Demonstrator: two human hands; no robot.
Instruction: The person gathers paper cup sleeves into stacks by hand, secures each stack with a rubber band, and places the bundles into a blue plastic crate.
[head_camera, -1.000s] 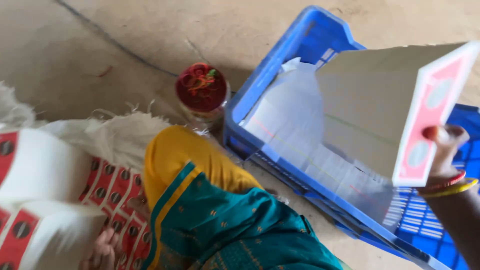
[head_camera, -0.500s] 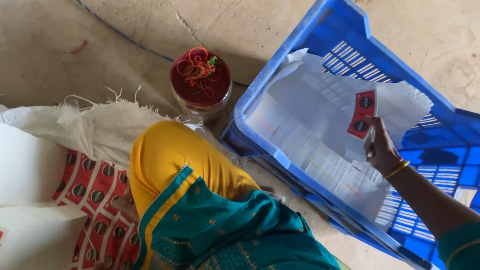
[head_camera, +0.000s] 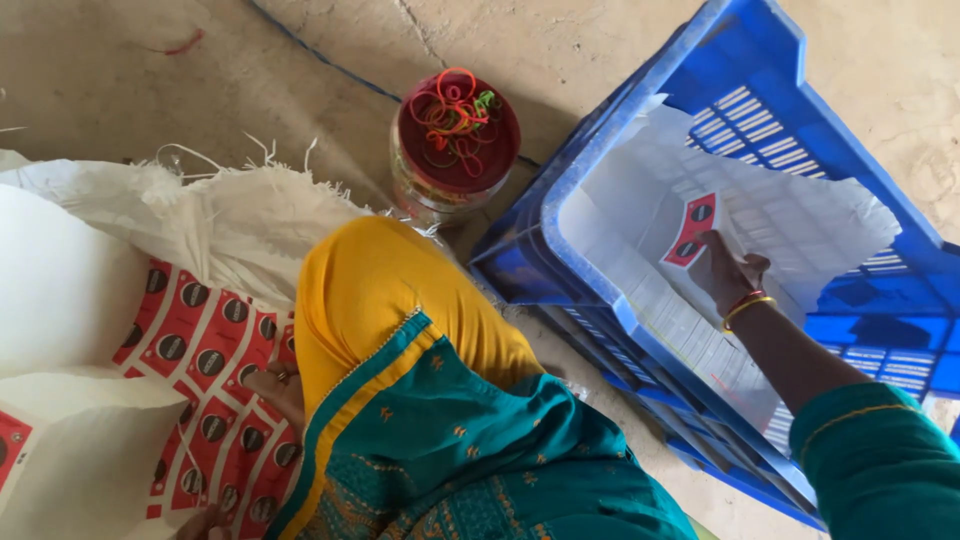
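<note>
Bare concrete floor. Right hand (head_camera: 728, 272) reaches into a tilted blue crate (head_camera: 600, 150), its grip pinching a red-and-white card (head_camera: 692, 229) against white sheets; left hand (head_camera: 272, 385) rests open on printed cards (head_camera: 200, 350).

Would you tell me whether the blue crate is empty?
No: the crate holds white sheets and a red card.

The crate (head_camera: 640, 130) on the right is bright blue, with white sheets (head_camera: 800, 215) inside. Left, the printed sheets (head_camera: 200, 340) are red with dark round marks; the jar lid (head_camera: 458, 132) is dark red.
</note>
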